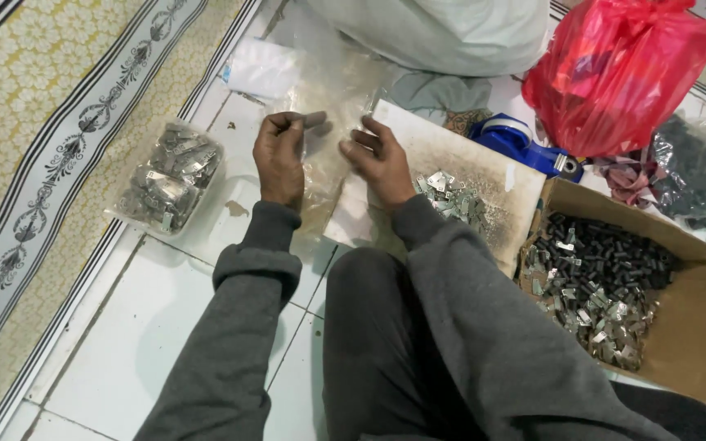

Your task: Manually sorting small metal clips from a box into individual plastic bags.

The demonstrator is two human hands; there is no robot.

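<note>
Clear plastic bag (332, 122) between both fingers (288, 122)

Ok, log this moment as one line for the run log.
left hand: pinching clear plastic bag | right hand: on same bag | metal clips on board | filled bag at left | cardboard box at right

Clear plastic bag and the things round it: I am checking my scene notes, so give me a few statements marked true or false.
1. Both hands, left hand and right hand, hold the clear plastic bag. True.
2. The cardboard box is empty. False: it holds small dark and silvery metal parts.
3. A filled packet of metal pieces lies left of the left hand. True.
4. The red bag lies on the patterned carpet at left. False: it sits at upper right.
</note>
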